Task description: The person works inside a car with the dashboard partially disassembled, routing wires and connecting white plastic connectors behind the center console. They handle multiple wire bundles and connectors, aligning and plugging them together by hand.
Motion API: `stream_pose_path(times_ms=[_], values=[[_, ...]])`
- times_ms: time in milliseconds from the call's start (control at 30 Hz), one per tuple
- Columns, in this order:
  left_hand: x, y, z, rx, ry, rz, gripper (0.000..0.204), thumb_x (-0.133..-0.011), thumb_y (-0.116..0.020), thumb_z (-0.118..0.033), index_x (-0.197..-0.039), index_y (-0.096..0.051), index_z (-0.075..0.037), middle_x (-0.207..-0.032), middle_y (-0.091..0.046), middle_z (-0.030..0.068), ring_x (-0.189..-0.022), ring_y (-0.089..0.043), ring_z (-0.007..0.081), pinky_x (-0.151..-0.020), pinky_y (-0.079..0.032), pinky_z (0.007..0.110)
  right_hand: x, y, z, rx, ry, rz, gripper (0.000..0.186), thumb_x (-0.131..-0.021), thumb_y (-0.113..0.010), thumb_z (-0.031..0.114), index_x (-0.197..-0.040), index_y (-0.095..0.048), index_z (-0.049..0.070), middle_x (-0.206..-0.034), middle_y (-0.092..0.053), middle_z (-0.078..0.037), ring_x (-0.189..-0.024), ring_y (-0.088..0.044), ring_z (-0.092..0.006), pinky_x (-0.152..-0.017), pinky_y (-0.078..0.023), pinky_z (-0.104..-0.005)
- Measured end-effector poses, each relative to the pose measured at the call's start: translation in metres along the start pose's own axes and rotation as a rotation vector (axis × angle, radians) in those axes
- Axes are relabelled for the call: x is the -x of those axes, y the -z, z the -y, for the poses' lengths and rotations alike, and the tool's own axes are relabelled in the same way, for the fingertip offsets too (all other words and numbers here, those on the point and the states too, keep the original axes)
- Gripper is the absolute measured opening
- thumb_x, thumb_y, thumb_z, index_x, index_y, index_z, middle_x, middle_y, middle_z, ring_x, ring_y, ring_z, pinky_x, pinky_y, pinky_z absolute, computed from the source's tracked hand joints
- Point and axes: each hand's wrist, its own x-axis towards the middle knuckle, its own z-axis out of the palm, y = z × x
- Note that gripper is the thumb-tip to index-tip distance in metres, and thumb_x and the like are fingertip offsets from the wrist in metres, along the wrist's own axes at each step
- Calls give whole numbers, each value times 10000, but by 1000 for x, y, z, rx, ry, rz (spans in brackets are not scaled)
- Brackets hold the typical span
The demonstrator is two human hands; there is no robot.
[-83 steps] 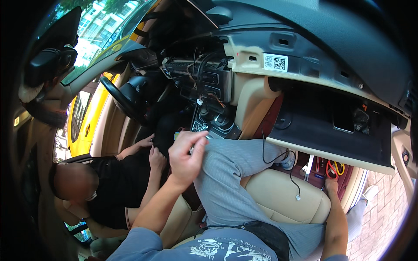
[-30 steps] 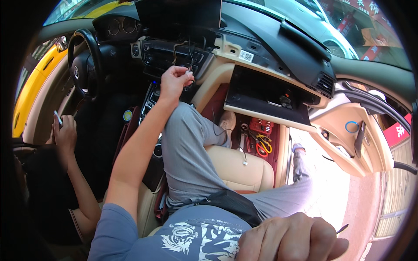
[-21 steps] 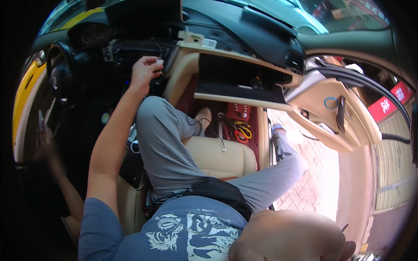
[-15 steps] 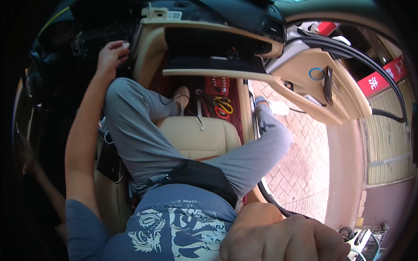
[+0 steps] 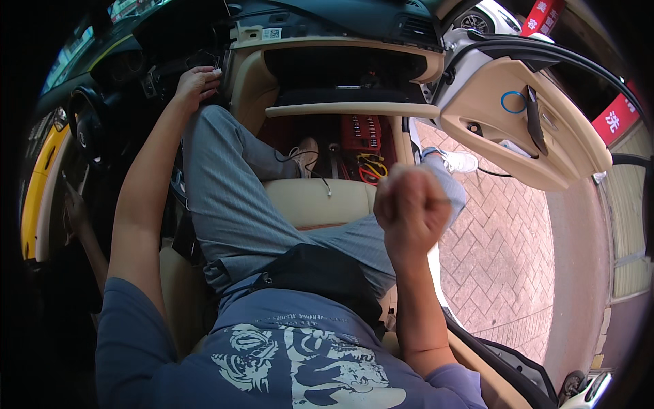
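My left hand (image 5: 197,86) reaches to the dark opening in the middle of the dashboard. Its fingers are pinched on a small white piece (image 5: 217,73) that looks like a plug. Loose wiring (image 5: 194,63) shows just beyond those fingertips. Above my right thigh, my right hand (image 5: 413,210) is raised in a closed fist, slightly blurred; what it holds, if anything, is hidden. Between my legs a thin black cable (image 5: 320,178) with a white plug (image 5: 330,192) at its end hangs over the front of the beige seat (image 5: 300,208).
The glovebox (image 5: 351,109) hangs open ahead. In the footwell lie a red socket case (image 5: 361,133), a wrench (image 5: 334,160) and red and yellow cables (image 5: 371,167). The beige car door (image 5: 504,129) stands open over paving. A co-worker's arm (image 5: 85,228) shows at the left by the steering wheel (image 5: 85,126).
My right hand has swung from close by my chest at the lower right, forward to above my right thigh. My left hand keeps its pinch at the dashboard. The whole view has shifted slightly.
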Motion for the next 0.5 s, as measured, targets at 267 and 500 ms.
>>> stream_pose_path(times_ms=[267,500], values=[[18,-1,-4,43,-102,52,366,-894,-802,-245,-1193,-639,-112,-1062,-745,17,-958,-701,122,-794,-535,274,-10,51,-260,1215,-407,375,413,-894,-742,363,-920,-689,-46,-863,-703,-269,-803,-690,-415,-759,-545,-467],[40,-9,-29,-15,-126,9,455,-895,-788,-191,-1291,-620,-45,-1104,-744,51,-979,-699,124,-791,-530,245,-50,12,-274,1047,-651,539,335,-839,-725,245,-918,-686,-78,-831,-672,-315,-762,-685,-447,-751,-550,-505]])
